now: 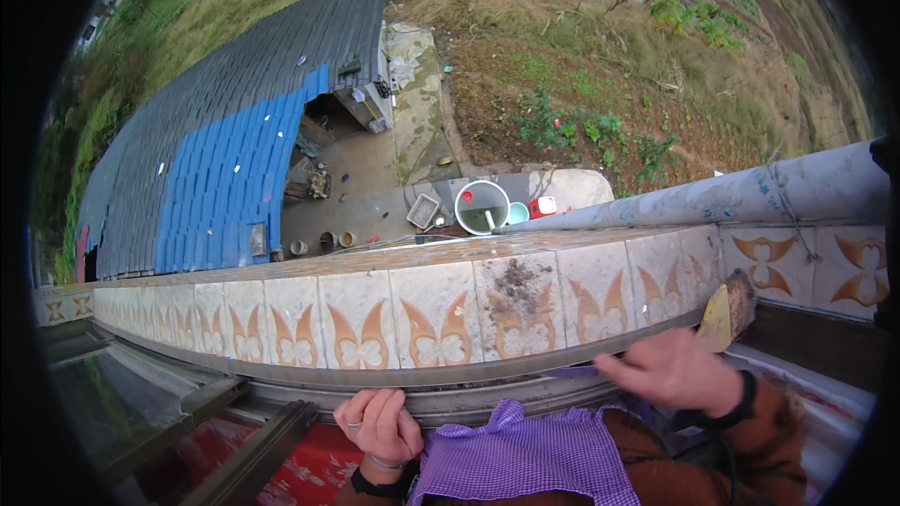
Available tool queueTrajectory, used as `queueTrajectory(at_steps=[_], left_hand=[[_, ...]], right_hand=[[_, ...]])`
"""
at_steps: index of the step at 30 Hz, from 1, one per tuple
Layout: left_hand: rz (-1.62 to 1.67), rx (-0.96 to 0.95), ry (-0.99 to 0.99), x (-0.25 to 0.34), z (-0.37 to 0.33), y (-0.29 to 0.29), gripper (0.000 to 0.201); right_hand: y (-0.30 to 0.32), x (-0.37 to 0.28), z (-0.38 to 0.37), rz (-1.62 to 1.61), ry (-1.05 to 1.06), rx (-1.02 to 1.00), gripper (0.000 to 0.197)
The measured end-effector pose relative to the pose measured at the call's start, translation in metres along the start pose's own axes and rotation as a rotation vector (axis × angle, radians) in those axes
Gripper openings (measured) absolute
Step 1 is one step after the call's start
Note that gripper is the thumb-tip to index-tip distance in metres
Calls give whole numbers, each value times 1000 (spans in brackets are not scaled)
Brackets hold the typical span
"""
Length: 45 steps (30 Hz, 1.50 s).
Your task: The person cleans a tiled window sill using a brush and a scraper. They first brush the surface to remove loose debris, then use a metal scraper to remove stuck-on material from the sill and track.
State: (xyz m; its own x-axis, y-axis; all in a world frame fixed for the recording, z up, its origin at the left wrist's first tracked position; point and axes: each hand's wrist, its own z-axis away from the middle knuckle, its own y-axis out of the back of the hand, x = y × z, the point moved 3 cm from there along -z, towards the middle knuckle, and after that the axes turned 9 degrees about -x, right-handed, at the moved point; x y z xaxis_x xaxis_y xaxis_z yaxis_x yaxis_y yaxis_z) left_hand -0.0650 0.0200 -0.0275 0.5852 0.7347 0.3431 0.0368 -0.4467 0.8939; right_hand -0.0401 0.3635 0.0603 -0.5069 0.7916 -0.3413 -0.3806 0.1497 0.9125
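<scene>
My left hand (382,422) curls its fingers over the inner edge of the metal window frame (450,408); a ring and a bracelet show on it. My right hand (677,370) is closed above the right part of the frame, its fingers partly blurred. A thin purple strip (567,372) lies along the track by its fingertips; I cannot tell whether the hand holds it. Just behind the right hand, a yellow and brown piece (717,319) with a worn edge rests at the ledge corner. Dark dirt (517,289) is scattered on the tiled ledge (366,314).
Sliding window panes (122,403) stand at left, with red patterned cloth (323,464) beneath. A pale pipe (750,195) runs along the ledge's right side. Far below are a shed with a blue and grey roof (230,164), a round tub (482,206) and garden plants (548,122).
</scene>
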Motion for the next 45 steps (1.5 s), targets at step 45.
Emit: queueTrajectory(at_steps=[45], left_hand=[[43, 75, -74, -1, 6, -11, 38]], right_hand=[[1, -19, -45, -117, 129, -82, 22]])
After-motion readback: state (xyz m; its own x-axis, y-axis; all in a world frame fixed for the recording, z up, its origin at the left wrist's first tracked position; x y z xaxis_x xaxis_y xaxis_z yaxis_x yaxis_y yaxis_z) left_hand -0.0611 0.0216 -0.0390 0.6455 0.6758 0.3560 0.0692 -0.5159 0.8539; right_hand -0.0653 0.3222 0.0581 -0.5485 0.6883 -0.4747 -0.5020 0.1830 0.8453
